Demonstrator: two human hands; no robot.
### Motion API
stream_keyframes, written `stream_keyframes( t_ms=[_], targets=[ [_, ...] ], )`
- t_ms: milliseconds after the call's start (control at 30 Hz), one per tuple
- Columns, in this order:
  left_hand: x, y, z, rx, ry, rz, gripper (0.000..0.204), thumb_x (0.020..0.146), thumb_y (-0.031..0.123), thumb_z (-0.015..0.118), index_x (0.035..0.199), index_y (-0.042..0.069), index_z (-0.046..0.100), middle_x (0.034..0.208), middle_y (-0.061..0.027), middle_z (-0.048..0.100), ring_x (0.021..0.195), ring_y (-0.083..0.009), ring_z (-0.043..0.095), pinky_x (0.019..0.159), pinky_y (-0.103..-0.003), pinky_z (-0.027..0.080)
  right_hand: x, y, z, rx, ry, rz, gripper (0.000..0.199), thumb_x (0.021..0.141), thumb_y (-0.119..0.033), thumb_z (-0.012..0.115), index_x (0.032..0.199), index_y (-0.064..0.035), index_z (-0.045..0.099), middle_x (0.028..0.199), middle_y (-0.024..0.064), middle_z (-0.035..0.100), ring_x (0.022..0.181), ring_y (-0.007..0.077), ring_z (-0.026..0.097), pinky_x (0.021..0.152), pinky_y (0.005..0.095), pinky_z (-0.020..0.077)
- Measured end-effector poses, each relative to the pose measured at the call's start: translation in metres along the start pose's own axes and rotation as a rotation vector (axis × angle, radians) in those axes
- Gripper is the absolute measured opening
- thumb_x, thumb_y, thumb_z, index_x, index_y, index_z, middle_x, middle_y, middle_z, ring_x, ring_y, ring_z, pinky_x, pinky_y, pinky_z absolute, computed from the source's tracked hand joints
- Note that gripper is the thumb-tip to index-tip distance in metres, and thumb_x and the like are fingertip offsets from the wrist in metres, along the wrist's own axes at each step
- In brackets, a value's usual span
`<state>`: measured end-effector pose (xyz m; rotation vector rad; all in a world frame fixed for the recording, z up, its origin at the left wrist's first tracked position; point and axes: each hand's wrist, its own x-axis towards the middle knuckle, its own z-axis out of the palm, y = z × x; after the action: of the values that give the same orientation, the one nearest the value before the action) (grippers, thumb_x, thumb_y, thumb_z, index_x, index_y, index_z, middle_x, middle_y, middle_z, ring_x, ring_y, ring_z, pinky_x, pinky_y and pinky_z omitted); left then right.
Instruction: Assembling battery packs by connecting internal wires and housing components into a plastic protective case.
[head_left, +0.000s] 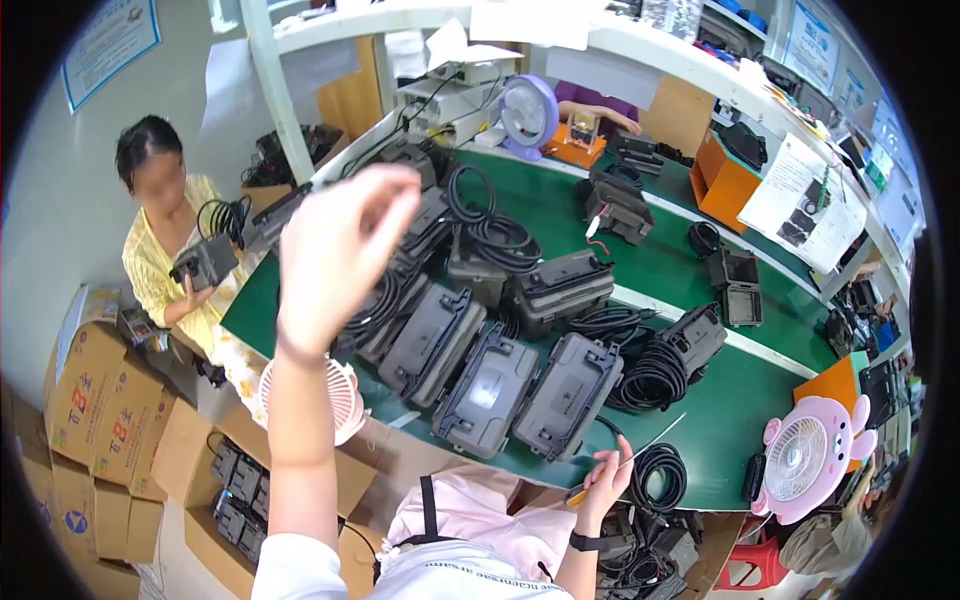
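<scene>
Head view: right hand (606, 476) at lower centre of the frame, fingers closed round a screwdriver (576, 496) with a yellow handle. Its thin shaft points to the upper right over the green desk (745, 410); I see the tip on no case. Left hand (340, 255) hangs raised at centre left, close to the lens and blurred. Fingers look loosely curled; I make out nothing in them but cannot tell for sure.

Dark grey case (568, 397) lies nearest the right hand, at lower centre, lid down. Second case (485, 390) and third case (433, 343) sit to its left in the same row, also lid down. Black cable coil (660, 477) is just beside the right hand.

Progress, as I judge it: the near row looks closed up, though whether every fastener is in, I cannot tell. An open case (740, 285) at centre right lies in two halves, so that one looks unfinished. More cases and cables crowd upper centre; their state is too small to read from here.
</scene>
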<state>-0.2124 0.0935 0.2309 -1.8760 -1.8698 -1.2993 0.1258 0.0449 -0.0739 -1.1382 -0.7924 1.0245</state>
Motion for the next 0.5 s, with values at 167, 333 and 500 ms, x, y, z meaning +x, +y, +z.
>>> stream_keyframes(
  t_ms=[167, 333, 500],
  targets=[
    [0.108, -0.114, 0.092, 0.505, 0.067, -0.015, 0.021, 0.085, 0.036, 0.06, 0.086, 0.019, 0.071, 0.077, -0.0121, 0.069, 0.073, -0.0311, 0.068, 0.065, -0.043, 0.055, -0.001, 0.005, -0.009, 0.038, -0.024, 0.082, 0.03, 0.102, -0.018, 0.042, 0.129, -0.0063, 0.045, 0.08, 0.0028, 0.055, 0.05, 0.0019, 0.036, 0.04, 0.0174, 0.0323],
    [0.133, -0.23, 0.191, 0.592, -0.242, -0.157, 0.012, 0.078, 0.029, 0.063, 0.082, 0.021, 0.07, 0.087, -0.0116, 0.07, 0.083, -0.0326, 0.068, 0.074, -0.046, 0.055, -0.007, 0.022, -0.019, -0.077, -0.025, 0.012, 0.024, 0.1, -0.014, 0.042, 0.118, -0.0002, 0.051, 0.073, 0.0067, 0.06, 0.048, 0.0055, 0.044, 0.041, 0.0208, 0.0389],
    [0.154, -0.31, 0.25, 0.617, -0.434, -0.149, 0.027, 0.077, 0.026, 0.064, 0.103, 0.017, 0.067, 0.107, -0.0132, 0.067, 0.098, -0.0325, 0.065, 0.082, -0.047, 0.053, -0.015, -0.023, 0.0, -0.364, -0.014, 0.056, 0.023, 0.097, -0.014, 0.048, 0.111, -0.0013, 0.06, 0.066, 0.0037, 0.059, 0.051, 0.0095, 0.05, 0.049, 0.0248, 0.0406]
  ],
)
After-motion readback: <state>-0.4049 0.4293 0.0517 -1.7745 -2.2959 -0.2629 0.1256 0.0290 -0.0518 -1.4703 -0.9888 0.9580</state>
